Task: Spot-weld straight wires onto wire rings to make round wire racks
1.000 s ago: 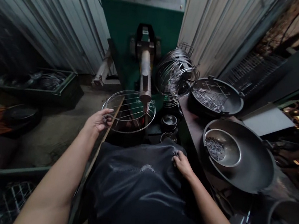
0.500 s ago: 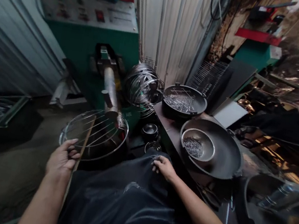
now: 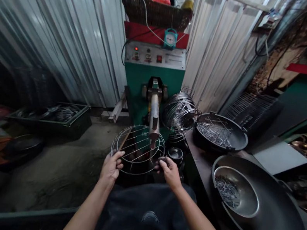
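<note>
My left hand point(image 3: 112, 166) is closed on the near left rim of a round wire rack point(image 3: 137, 155), thumb on top. The rack has parallel bars inside a double ring and lies level under the metal arm point(image 3: 154, 107) of a green machine point(image 3: 135, 73). The arm's tip point(image 3: 152, 143) points down over the rack's right part. At the right rim, my right hand point(image 3: 171, 173) has its fingers pinched together. A thin wire end seems to show at these fingertips, but what they hold is unclear.
Right of the machine hangs a bundle of wire rings point(image 3: 180, 109). Beside me, a bench carries a dark pan point(image 3: 240, 135) of wire pieces and a wide pan point(image 3: 276, 226) holding a metal bowl point(image 3: 251, 198) of short pins. A green bin point(image 3: 82, 118) stands on the left floor.
My view has swung left and up. My right hand has moved from my lap to the rack's right rim. My left hand still holds the rack's left side.
</note>
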A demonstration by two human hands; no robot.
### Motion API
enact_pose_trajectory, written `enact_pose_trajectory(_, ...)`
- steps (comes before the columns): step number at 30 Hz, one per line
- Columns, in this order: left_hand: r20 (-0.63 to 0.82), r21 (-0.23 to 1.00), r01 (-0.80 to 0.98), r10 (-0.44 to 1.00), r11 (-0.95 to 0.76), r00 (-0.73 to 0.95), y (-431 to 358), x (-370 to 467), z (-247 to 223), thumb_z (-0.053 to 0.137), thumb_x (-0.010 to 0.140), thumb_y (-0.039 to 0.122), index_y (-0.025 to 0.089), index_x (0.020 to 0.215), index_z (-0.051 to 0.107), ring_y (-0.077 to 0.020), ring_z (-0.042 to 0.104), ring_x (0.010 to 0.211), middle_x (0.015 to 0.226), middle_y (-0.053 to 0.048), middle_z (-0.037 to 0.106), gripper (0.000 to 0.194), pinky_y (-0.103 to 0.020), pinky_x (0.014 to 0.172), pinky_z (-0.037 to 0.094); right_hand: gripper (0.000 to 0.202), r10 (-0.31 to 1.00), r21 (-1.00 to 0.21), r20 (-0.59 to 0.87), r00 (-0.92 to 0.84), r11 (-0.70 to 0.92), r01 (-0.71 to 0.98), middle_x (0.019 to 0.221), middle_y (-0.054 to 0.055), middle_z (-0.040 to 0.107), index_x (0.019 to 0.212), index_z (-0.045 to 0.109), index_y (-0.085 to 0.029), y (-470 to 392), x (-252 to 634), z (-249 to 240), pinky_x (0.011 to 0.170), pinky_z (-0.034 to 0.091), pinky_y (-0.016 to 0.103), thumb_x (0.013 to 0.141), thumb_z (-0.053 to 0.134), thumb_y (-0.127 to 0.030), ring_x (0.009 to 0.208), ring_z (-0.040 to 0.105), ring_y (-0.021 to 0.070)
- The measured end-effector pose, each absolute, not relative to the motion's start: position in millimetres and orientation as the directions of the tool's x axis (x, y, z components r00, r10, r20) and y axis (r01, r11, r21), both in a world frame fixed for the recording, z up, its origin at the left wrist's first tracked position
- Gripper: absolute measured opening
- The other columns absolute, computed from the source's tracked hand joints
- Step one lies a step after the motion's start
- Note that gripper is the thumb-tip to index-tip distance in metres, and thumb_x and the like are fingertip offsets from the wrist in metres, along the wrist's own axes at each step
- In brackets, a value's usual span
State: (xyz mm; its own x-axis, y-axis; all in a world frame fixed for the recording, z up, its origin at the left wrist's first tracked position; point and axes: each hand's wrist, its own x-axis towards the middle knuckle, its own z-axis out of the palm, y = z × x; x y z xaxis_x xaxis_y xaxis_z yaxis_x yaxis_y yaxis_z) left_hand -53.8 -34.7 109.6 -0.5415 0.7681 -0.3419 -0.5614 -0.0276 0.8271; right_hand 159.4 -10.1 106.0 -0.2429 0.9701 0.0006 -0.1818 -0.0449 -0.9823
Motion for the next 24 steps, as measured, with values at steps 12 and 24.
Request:
enact_pose_trajectory(12, -0.386, 0.800, -0.599, 0.777, 0.014, -0.497, -21, -71, 110, 0.073, 0.040, 0.016, 0.018, 0.064, 0.036, 0.0003, 0.024, 0.036, 0.049, 0.012, 0.033, 0.044, -0.012, 0.032, 0.016, 0.016, 0.938, -0.981, 0.136, -0.320, 0.173, 0.091, 0.069, 0.000, 0.062, 0.082, 0.057, -0.019, 8, 148, 92, 0.052, 0.043, 0.024, 0.078, 0.051, -0.032, 0.047, 0.055, 0.0103)
enact_pose_trajectory(24, -0.383, 0.822, -0.568, 0.779, 0.041, -0.497, -17, -75, 105, 0.074, 0.041, 0.016, 0.018, 0.062, 0.038, -0.0003, 0.025, 0.037, 0.048, 0.012, 0.033, 0.043, -0.012, 0.032, 0.017, 0.015, 0.942, -0.993, 0.066, -0.330, 0.095, 0.074, 0.067, -0.001, 0.062, 0.081, 0.059, -0.018, 13, 146, 89, 0.052, 0.045, 0.023, 0.076, 0.054, -0.031, 0.051, 0.058, 0.0111)
